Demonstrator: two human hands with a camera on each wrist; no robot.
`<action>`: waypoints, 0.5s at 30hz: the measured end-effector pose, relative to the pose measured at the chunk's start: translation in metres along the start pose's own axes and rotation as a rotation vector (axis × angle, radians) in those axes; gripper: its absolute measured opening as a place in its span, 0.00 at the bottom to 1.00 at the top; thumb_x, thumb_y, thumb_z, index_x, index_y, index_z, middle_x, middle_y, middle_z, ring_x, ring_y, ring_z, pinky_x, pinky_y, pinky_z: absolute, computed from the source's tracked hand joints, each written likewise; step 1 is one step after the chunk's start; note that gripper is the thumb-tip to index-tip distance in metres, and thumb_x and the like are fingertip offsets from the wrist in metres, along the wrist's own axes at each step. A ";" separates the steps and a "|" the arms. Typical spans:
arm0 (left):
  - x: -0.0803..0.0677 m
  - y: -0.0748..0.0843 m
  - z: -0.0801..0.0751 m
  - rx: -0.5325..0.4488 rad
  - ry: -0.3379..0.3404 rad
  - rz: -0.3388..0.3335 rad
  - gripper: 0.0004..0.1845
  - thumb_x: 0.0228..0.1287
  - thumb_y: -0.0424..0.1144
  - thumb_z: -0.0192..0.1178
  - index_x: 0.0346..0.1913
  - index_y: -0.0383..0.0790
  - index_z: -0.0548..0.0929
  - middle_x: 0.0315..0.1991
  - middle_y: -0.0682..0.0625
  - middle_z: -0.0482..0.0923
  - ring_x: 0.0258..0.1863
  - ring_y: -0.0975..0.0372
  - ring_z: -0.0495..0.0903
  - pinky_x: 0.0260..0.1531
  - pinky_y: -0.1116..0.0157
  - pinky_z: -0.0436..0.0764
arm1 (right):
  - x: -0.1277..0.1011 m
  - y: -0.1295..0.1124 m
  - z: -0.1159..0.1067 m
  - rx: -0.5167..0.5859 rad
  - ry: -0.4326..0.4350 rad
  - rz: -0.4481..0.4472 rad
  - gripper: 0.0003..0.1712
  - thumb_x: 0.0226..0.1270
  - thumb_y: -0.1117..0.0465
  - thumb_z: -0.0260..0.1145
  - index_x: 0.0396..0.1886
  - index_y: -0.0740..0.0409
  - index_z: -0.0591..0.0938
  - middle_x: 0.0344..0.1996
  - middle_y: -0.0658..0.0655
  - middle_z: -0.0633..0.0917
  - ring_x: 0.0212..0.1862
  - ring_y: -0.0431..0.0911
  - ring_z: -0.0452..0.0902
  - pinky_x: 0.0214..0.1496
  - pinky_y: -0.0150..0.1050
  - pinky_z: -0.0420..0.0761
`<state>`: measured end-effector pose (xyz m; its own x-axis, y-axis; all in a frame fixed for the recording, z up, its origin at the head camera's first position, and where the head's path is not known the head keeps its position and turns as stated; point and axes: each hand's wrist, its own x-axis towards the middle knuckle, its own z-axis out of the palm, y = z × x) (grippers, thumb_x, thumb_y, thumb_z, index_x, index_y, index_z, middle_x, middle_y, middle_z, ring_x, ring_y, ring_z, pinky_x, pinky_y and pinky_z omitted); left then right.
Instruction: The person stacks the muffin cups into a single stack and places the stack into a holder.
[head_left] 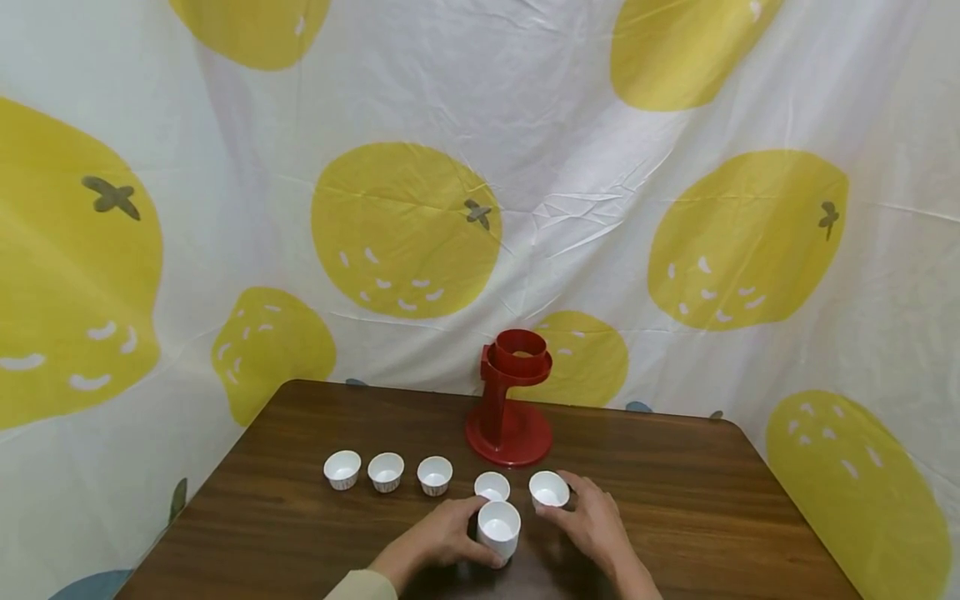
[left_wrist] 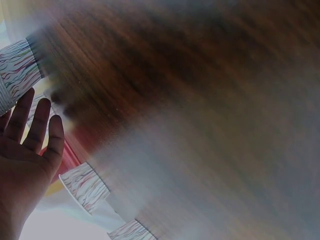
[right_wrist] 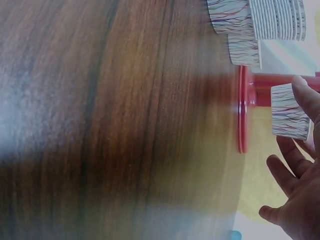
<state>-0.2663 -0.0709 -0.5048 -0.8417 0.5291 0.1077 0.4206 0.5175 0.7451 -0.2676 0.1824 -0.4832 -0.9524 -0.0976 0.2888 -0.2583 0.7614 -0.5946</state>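
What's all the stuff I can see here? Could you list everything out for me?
Single paper cups: five, white, in a row across the table.
Stack of paper cups: one, white, in front of the row.
Cup holder stand: one, red, upright behind the row.
Table: one, dark brown wood.
Backdrop cloth: one, white with yellow fruit print, behind the table.
Left hand: holds the stack.
Right hand: fingers curled round the rightmost single cup.
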 end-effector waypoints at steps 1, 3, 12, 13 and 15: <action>0.000 0.000 0.000 0.001 0.003 0.001 0.28 0.44 0.46 0.81 0.49 0.48 0.81 0.38 0.62 0.80 0.39 0.69 0.77 0.46 0.65 0.76 | 0.000 0.000 0.000 0.001 0.001 0.000 0.38 0.48 0.47 0.81 0.56 0.63 0.82 0.44 0.58 0.85 0.47 0.54 0.79 0.53 0.57 0.70; 0.000 0.000 0.000 0.004 0.004 0.002 0.28 0.43 0.47 0.81 0.49 0.48 0.81 0.38 0.63 0.80 0.39 0.69 0.77 0.46 0.65 0.76 | 0.000 -0.001 -0.001 0.003 0.002 0.002 0.38 0.48 0.47 0.81 0.56 0.62 0.82 0.43 0.57 0.85 0.46 0.53 0.79 0.52 0.56 0.70; 0.000 0.001 0.000 -0.010 -0.007 0.001 0.27 0.44 0.46 0.81 0.49 0.49 0.81 0.38 0.63 0.80 0.39 0.69 0.77 0.46 0.64 0.76 | -0.003 -0.005 -0.005 0.021 0.013 0.013 0.39 0.48 0.47 0.81 0.57 0.62 0.82 0.45 0.57 0.85 0.48 0.54 0.79 0.54 0.58 0.71; -0.001 0.001 0.000 -0.009 -0.007 0.000 0.27 0.44 0.46 0.81 0.49 0.49 0.81 0.38 0.63 0.80 0.39 0.69 0.77 0.46 0.64 0.76 | -0.003 -0.005 -0.005 0.024 0.014 0.014 0.39 0.48 0.47 0.81 0.57 0.62 0.82 0.45 0.57 0.85 0.48 0.54 0.79 0.54 0.57 0.71; -0.001 0.002 0.000 -0.007 -0.007 -0.002 0.27 0.44 0.46 0.81 0.49 0.49 0.81 0.38 0.63 0.80 0.39 0.69 0.77 0.46 0.64 0.76 | -0.004 -0.007 -0.007 0.029 0.014 0.013 0.39 0.48 0.46 0.81 0.57 0.61 0.82 0.45 0.57 0.85 0.48 0.54 0.79 0.53 0.57 0.71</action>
<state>-0.2654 -0.0707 -0.5034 -0.8402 0.5327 0.1016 0.4164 0.5136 0.7502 -0.2611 0.1817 -0.4753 -0.9533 -0.0788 0.2915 -0.2510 0.7437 -0.6197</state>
